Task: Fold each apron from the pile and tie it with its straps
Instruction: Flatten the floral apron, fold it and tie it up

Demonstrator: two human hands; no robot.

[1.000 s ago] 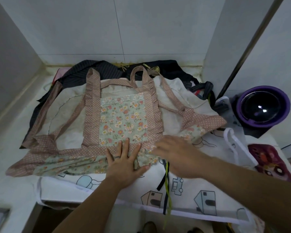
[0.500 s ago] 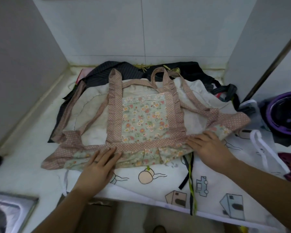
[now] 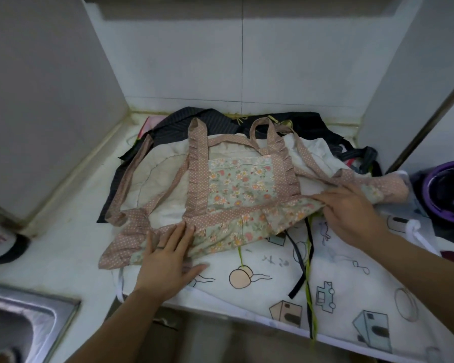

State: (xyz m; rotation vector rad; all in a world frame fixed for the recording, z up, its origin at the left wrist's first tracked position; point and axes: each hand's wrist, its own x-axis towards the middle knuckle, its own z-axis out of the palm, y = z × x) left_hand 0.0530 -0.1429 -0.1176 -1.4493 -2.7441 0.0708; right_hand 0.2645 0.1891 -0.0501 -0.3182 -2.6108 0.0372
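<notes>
The floral apron (image 3: 241, 184) lies spread face up on top of the pile, towards the back corner of the counter (image 3: 71, 231), its skirt hem pointing at the front edge. Under it sit a dark striped apron (image 3: 194, 119) against the back edge and a cartoon-print apron (image 3: 338, 284) that hangs over the front edge.

The left hand (image 3: 168, 258) rests flat on the hem at the apron's left side, fingers straight and together, pressing the cloth down. The right hand (image 3: 351, 216) lies over the bunched right side of the skirt. Its fingers reach across the fabric, but the thumb is hidden, so it cannot be told whether it pinches the cloth or only presses it.

The apron looks like thin cotton: light, limp and quick to wrinkle, with no stiffness to keep a fold unless it is pressed. It probably slides easily over the smooth printed layer beneath, so one palm should pin it while the other moves. The firmest places to take hold appear to be the dotted pink border and the corners of the skirt. The long waist strap (image 3: 131, 179) loops loose on the left and could drag or tangle with the dark ties of the other aprons, so it is best gathered by its free end.
</notes>
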